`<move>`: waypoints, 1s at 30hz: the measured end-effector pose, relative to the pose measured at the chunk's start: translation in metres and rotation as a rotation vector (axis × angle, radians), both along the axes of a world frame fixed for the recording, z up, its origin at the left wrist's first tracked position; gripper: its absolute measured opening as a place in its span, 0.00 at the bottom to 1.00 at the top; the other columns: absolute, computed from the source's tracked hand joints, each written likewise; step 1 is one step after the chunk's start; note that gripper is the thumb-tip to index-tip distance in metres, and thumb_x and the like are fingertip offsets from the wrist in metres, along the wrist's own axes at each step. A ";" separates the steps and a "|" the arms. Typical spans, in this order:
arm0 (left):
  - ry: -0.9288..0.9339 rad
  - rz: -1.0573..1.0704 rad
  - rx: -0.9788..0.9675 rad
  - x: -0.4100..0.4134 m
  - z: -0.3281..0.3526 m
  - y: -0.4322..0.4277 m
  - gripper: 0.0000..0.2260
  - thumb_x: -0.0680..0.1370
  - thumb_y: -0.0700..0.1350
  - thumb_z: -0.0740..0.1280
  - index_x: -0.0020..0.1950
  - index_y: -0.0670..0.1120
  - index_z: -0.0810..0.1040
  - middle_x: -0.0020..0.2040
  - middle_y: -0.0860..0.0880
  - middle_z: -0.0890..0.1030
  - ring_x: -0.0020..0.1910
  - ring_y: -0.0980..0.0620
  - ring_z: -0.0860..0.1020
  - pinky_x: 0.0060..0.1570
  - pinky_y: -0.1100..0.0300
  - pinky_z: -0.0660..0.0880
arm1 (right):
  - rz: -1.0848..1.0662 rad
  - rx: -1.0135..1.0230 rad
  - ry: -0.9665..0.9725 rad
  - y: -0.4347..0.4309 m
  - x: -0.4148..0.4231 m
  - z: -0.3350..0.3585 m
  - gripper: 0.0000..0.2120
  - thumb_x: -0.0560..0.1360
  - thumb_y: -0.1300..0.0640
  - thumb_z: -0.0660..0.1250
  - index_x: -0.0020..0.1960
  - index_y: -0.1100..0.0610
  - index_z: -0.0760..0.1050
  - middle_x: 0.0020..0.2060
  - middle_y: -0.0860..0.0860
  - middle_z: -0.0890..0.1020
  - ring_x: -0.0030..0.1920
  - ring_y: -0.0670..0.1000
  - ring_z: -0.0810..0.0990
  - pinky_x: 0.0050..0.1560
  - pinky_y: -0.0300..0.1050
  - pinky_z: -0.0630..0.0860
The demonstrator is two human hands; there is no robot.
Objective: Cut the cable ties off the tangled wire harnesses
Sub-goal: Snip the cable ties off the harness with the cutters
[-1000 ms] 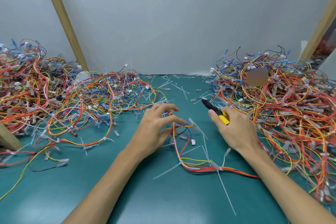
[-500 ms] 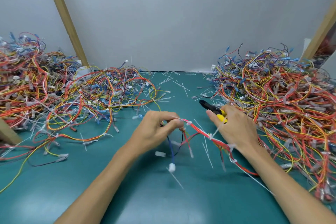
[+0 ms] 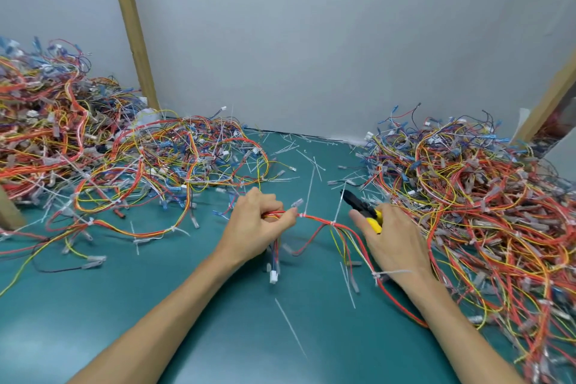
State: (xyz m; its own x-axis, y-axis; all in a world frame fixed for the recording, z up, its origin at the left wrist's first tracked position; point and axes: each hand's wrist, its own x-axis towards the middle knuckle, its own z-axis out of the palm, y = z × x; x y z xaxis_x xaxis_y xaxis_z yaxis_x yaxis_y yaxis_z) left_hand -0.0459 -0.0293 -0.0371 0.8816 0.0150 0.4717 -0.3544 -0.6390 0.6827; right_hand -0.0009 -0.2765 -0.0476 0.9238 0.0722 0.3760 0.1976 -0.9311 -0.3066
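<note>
Fingers, left hand (image 3: pixel 258 224): curled round one end of a red-and-yellow harness (image 3: pixel 318 220), thumb and forefinger pinching it, held above the tabletop.
Fingers, right hand (image 3: pixel 396 240): wrapped round the yellow handles of black-nosed cutters (image 3: pixel 363 207), with the forefinger straight and pointing at the harness; whether the blades are parted I cannot tell.
Harness: stretched between the hands, then dropping past the right wrist.
Cable ties (image 3: pixel 334 223): three white ones on the harness, one just beside the left fingertips, one near the cutters' nose with its tail upright, one by the right wrist.
Connector (image 3: pixel 273 277): white, dangling below the left hand.
Tabletop (image 3: pixel 202 330): green, strewn with white tie offcuts (image 3: pixel 313 165).
Left pile (image 3: pixel 93 159): tangled wires, many-coloured.
Right pile (image 3: pixel 483 196): the same, touching the right hand.
Backdrop: grey wall (image 3: pixel 311 40), wooden posts (image 3: pixel 131 25).
Markings: too blurred to read.
</note>
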 end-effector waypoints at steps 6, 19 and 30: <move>-0.008 0.004 0.109 0.010 -0.013 -0.002 0.29 0.76 0.51 0.71 0.24 0.50 0.55 0.26 0.50 0.64 0.35 0.48 0.64 0.38 0.53 0.62 | -0.041 0.366 -0.003 -0.008 0.002 0.009 0.26 0.73 0.30 0.51 0.45 0.53 0.67 0.34 0.49 0.74 0.36 0.57 0.72 0.36 0.50 0.61; -0.008 0.059 0.131 0.007 -0.014 -0.001 0.22 0.74 0.56 0.64 0.28 0.43 0.65 0.27 0.49 0.67 0.31 0.46 0.68 0.35 0.48 0.68 | -0.019 0.141 0.003 0.007 -0.009 0.006 0.14 0.77 0.43 0.64 0.42 0.50 0.65 0.31 0.43 0.71 0.34 0.55 0.72 0.30 0.48 0.61; 0.087 0.086 0.072 0.008 -0.012 -0.003 0.19 0.72 0.55 0.64 0.30 0.42 0.68 0.26 0.44 0.65 0.29 0.49 0.61 0.30 0.55 0.64 | 0.055 0.471 0.322 -0.002 -0.011 0.026 0.15 0.78 0.42 0.64 0.53 0.54 0.68 0.40 0.56 0.77 0.43 0.57 0.77 0.42 0.51 0.70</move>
State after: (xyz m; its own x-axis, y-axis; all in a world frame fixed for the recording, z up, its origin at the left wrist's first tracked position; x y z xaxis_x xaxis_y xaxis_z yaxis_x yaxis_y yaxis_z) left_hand -0.0379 -0.0321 -0.0493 0.9160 0.0612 0.3964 -0.2378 -0.7130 0.6596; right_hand -0.0122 -0.2787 -0.0211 0.9967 0.0165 0.0790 0.0697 -0.6700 -0.7391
